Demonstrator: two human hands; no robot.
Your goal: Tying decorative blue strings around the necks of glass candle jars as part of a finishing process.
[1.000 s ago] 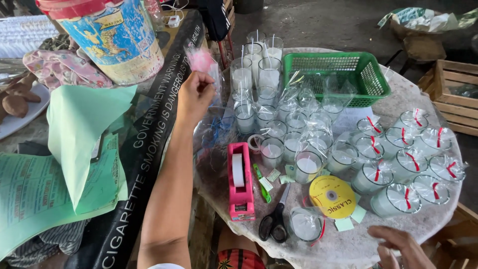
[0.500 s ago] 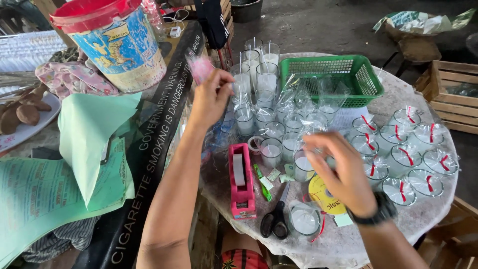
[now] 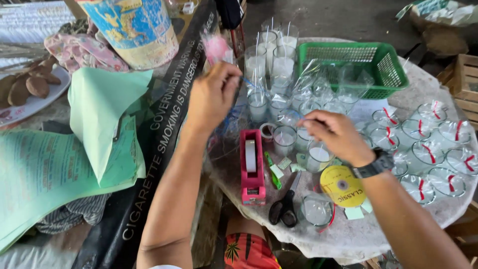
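Both hands are raised over the round white stone table (image 3: 348, 239): a thin blue string (image 3: 249, 82) is pinched in the closed left hand (image 3: 211, 94), and its far end appears to be gripped by the curled fingers of the right hand (image 3: 333, 134), though the pinch itself cannot be made out. Below them are seen one pink tape dispenser (image 3: 252, 167), one pair of black-handled scissors (image 3: 285, 204), one yellow disc (image 3: 342, 186), one green plastic basket (image 3: 351, 67) and many small clear candle glasses (image 3: 285, 139), too crowded to be counted.

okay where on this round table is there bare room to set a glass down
Bare room lies along the near edge of the round table, below the scissors and the yellow disc, and a strip between the green basket and the ribboned wrapped glasses. The middle is crowded with candle glasses.
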